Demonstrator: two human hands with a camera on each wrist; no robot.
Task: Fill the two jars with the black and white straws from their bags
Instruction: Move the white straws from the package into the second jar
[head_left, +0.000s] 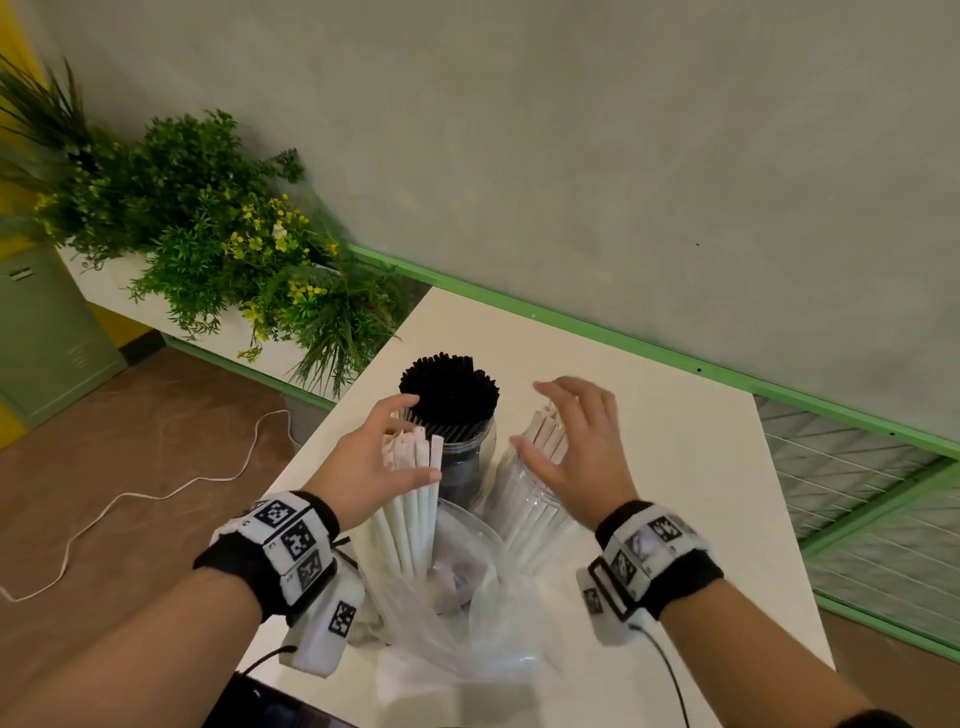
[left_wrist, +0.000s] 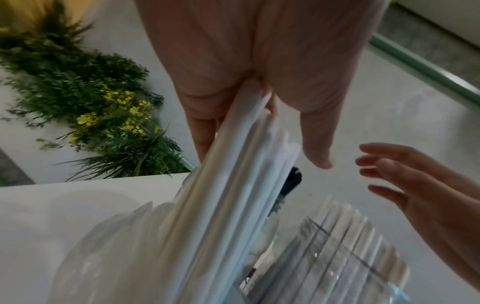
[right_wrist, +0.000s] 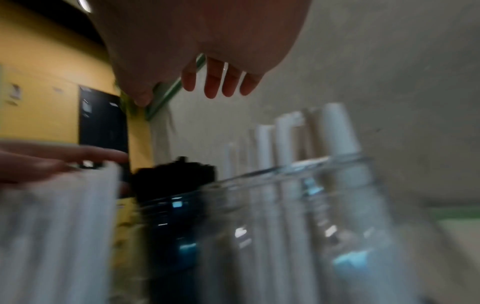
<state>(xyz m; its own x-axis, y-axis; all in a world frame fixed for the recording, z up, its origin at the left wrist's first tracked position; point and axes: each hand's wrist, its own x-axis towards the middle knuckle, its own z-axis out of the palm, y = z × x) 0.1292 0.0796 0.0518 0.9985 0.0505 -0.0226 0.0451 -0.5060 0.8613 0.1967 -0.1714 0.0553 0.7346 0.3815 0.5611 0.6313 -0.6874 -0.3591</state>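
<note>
Fingers (head_left: 400, 410) of the left hand (head_left: 371, 460) are curled round a bundle of white straws (head_left: 413, 499), thumb on one side and the rest on the other, pinching them near their tops; the right hand (head_left: 576, 441) hovers beside it with fingers spread and relaxed, holding nothing.

Nearest, a crumpled clear plastic bag (head_left: 467, 639) lies open on the white tabletop (head_left: 675, 441). The held bundle's lower ends still stand inside its mouth, so these straws look only half lifted out.

Just beyond, under the right hand, a clear jar (head_left: 524, 509) holds a modest lean of white straws along one side, with plenty of room left. Farther back, touching or nearly touching it, a second jar (head_left: 467, 447) is packed with black straws (head_left: 449, 389) fanning above its rim.

By my reading the black half is finished and the white half is partway: the bundle in hand must go into the near jar, and whether more white straws remain in the bag is not clear. Past the tabletop sit green plants (head_left: 218, 234) and a grey wall.
</note>
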